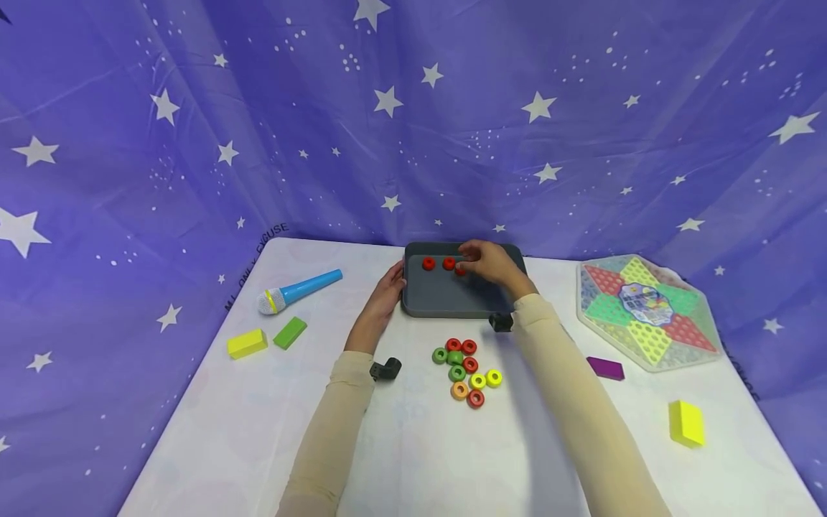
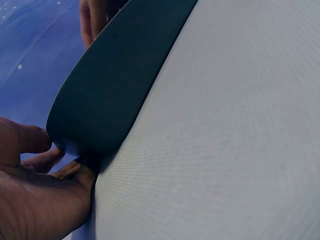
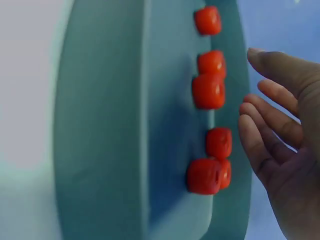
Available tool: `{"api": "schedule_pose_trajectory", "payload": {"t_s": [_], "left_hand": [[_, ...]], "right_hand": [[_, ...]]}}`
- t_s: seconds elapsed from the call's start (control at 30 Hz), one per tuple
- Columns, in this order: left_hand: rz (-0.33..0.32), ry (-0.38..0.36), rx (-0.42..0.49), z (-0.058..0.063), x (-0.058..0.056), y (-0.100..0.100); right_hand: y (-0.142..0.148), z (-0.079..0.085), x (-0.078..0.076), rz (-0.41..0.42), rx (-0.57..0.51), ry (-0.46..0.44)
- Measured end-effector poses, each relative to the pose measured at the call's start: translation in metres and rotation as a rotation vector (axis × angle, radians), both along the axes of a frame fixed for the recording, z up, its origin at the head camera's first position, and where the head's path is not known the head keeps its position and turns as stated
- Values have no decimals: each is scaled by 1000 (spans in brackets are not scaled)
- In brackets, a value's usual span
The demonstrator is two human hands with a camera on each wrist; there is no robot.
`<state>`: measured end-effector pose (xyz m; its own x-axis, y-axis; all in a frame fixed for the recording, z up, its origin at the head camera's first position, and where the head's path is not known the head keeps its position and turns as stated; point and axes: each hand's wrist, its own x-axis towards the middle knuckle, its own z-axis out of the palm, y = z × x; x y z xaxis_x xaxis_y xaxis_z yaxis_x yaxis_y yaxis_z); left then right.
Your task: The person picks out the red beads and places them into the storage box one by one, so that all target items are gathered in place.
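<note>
Small glossy red rings [image 3: 208,92] lie inside the dark grey rectangular tray [image 1: 426,300], towards its far side. The left hand [image 1: 385,291] grips the tray's left side, presumably to steady it. The right hand [image 1: 492,267] hovers above, fingers parted (nothing held). Loose multicoloured rings [image 1: 455,357] lie nearer, conveniently reachable.

Red rings [image 3: 208,92] lie inside the grey tray [image 1: 446,299].

- Left grip [image 1: 385,293] touches the gray tray [image 1: 446,298].
- Right grip [image 1: 491,263] is above it, beside red rings [image 1: 449,263].
- Mixed-color rings [image 1: 470,365] lie nearer the camera than both grips.
</note>
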<state>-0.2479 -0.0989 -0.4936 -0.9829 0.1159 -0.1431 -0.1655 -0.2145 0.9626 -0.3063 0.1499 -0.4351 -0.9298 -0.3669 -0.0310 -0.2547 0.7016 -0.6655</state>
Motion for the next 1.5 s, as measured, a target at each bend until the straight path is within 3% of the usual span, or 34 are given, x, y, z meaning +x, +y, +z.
{"api": "schedule_pose_trajectory", "payload": {"t_s": [0.2, 0.47, 0.67, 0.9, 1.03, 1.17, 1.5], "left_hand": [[-2, -1, -10, 4, -4, -2], [-14, -4, -12, 5, -8, -3], [1, 53, -30, 4, -6, -3], [-25, 11, -16, 11, -5, -4], [-16, 5, -15, 11, -5, -4], [6, 5, -17, 3, -6, -3], [6, -7, -12, -1, -4, 0]], "right_hand": [[4, 7, 19, 18, -127, 10], [22, 10, 56, 149, -343, -121], [32, 5, 81, 251, -330, -206], [38, -17, 106, 346, -319, -268], [39, -32, 112, 349, -309, -296], [38, -43, 117, 347, -294, -318], [38, -51, 122, 332, -237, -276]]}}
